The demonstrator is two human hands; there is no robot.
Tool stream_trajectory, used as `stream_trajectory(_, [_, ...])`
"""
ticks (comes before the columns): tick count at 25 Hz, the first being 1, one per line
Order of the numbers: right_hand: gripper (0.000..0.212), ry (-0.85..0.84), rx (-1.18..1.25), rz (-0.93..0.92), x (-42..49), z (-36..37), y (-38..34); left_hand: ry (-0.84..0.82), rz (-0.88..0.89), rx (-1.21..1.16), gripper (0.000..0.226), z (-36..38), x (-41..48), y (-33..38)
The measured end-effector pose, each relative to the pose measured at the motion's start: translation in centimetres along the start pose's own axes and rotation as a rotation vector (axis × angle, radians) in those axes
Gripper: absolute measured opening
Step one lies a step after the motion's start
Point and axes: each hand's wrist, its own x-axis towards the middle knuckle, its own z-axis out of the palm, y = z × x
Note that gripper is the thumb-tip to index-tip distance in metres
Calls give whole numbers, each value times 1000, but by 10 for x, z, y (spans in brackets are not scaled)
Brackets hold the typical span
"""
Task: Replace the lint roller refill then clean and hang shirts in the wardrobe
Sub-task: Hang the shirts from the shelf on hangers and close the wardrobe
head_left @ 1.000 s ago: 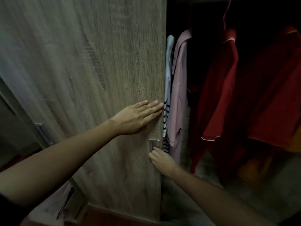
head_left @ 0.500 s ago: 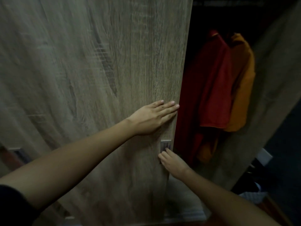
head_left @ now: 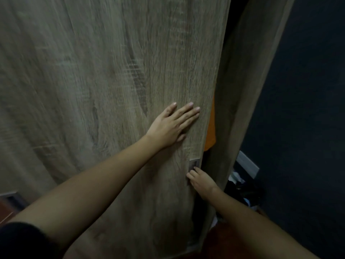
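Observation:
A wood-grain sliding wardrobe door (head_left: pixel 112 81) fills most of the view. My left hand (head_left: pixel 172 126) lies flat on it with fingers spread, near its right edge. My right hand (head_left: pixel 201 181) has its fingertips hooked in the door's recessed metal handle (head_left: pixel 194 164). Only a narrow dark gap stays between the door's edge and the wardrobe's side panel (head_left: pixel 240 90). Through it I see a strip of an orange shirt (head_left: pixel 210 128). The other shirts are hidden behind the door. No lint roller is in view.
A dark wall (head_left: pixel 308 109) stands to the right of the wardrobe. At its foot lie a pale bar (head_left: pixel 247 164) and a heap of dark and white things (head_left: pixel 240 186) on the floor. A second handle (head_left: pixel 9 195) shows at the far left.
The door has slid to the right with both hands on it. The opening has shrunk from wide to a slit, hiding the red, pink and striped shirts.

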Motion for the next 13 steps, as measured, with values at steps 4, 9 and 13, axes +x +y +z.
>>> stream_trajectory(4, [56, -33, 37, 20, -18, 36, 22, 14, -11, -2, 69, 0, 41, 33])
stream_trajectory(9, [50, -21, 37, 20, -29, 73, 41, 32, -25, 11, 70, 3, 75, 58])
stream_trajectory(13, [48, 2, 23, 7, -37, 92, 50, 31, -31, -4, 68, 5, 92, 73])
